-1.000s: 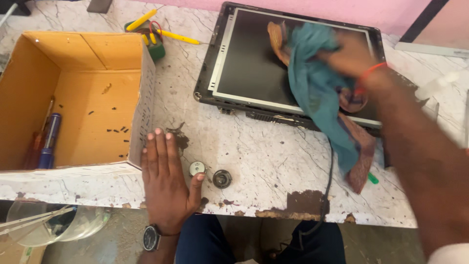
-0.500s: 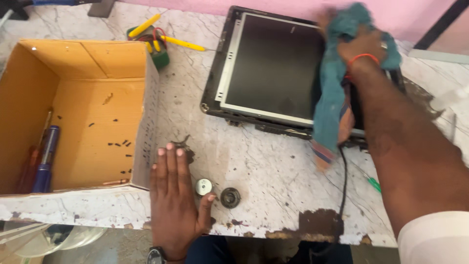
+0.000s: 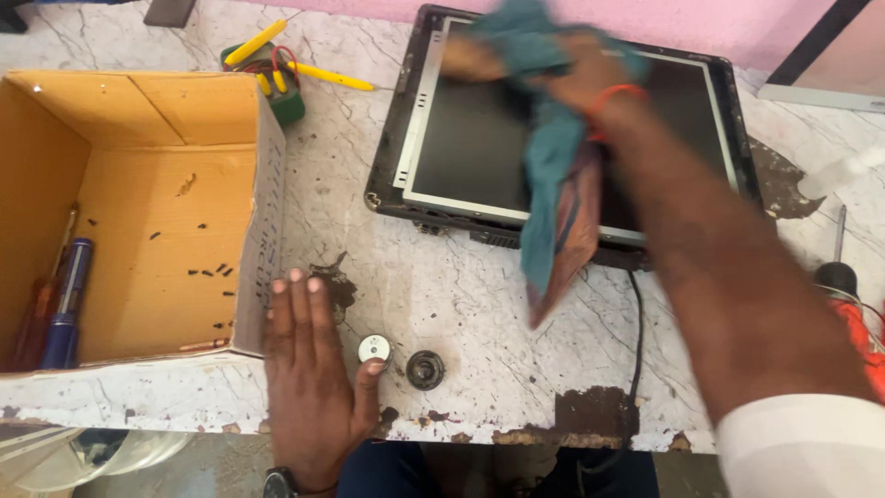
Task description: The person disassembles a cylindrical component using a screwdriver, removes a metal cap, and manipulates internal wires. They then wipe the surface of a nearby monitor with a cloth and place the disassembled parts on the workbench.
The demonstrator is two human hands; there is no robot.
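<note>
A flat monitor panel (image 3: pixel 466 157) with a dark screen lies face up on the marble counter (image 3: pixel 461 295). My right hand (image 3: pixel 576 78) is over the upper middle of the screen, gripping a teal and rust cloth (image 3: pixel 553 203) that hangs down past the panel's front edge. The hand and cloth are motion-blurred. My left hand (image 3: pixel 309 369) rests flat on the counter's front edge, fingers together, holding nothing. Just right of its thumb lie a small silver round part (image 3: pixel 374 348) and a dark round part (image 3: pixel 425 369).
An open cardboard box (image 3: pixel 138 212) stands at the left with screwdrivers (image 3: pixel 60 304) and small screws inside. Yellow-handled tools and a green part (image 3: pixel 281 88) lie behind it. A black cable (image 3: pixel 636 341) runs off the front edge. A red tool (image 3: pixel 853 314) is at the right.
My right hand has swept the cloth leftward from the screen's right side to its upper middle. My left hand has stayed flat on the counter.
</note>
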